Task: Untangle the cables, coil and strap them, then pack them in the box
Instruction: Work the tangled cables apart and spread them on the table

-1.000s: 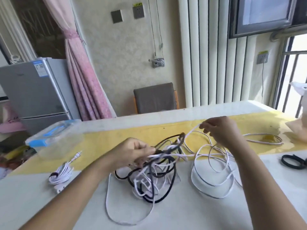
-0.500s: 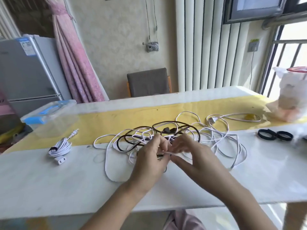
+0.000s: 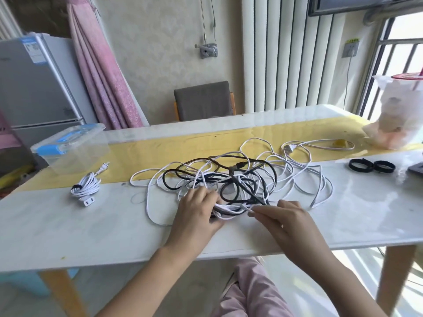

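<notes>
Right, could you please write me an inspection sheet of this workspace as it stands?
Surface: glossy white table with a yellow runner.
Job's things: lidded clear box at left; one coiled white cable, strapped, beside it; two black straps at right.
Clutter: plastic bag holding a cup, far right.
Grips: left hand grips the tangle at its near edge; right hand pinches a white strand.
Cables: black and white, tangled mid-table.
Surroundings: fridge, pink curtain, chair, radiator.

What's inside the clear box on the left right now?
Through the walls of the clear box no cable shows inside. The strapped white coil lies outside, in front of it. The blue-latched lid covers the top, hiding anything flat beneath it.
</notes>
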`<state>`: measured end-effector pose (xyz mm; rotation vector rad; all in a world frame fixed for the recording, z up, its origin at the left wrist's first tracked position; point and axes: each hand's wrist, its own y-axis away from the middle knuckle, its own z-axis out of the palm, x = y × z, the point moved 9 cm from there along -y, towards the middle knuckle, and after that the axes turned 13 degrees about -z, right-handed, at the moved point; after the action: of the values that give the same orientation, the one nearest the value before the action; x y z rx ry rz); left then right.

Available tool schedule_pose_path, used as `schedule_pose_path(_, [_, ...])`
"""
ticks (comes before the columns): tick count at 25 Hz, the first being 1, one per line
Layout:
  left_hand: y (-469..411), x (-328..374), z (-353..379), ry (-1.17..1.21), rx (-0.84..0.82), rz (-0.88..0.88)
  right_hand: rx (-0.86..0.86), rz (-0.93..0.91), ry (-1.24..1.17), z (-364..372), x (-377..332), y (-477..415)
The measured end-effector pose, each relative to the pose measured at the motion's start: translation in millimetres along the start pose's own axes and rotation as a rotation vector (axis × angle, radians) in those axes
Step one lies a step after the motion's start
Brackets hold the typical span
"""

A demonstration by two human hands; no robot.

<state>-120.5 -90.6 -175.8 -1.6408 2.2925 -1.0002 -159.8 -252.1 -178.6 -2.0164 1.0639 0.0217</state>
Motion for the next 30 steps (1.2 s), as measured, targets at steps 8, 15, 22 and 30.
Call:
schedule_pose_path(8, [-112, -67, -21, -0.273, 0.216, -0.266, 0.022, -0.064, -0.027, 1, 9, -78])
schedule_pose_path(15, [-67, -85, 10, -0.448, 0.050, -0.265, -0.366, 0.030, 0.187, 19, 53, -131])
schedule_pose_path(22, [-45, -45, -6, -0.164, -0.012, -0.074, -0.546, -0.131, -0.015, 41, 17, -154])
schedule_pose_path(30, [-147, -63, -42, 0.126, 0.002, -0.086, -0.278, -0.181, 0.108, -14, 20, -254])
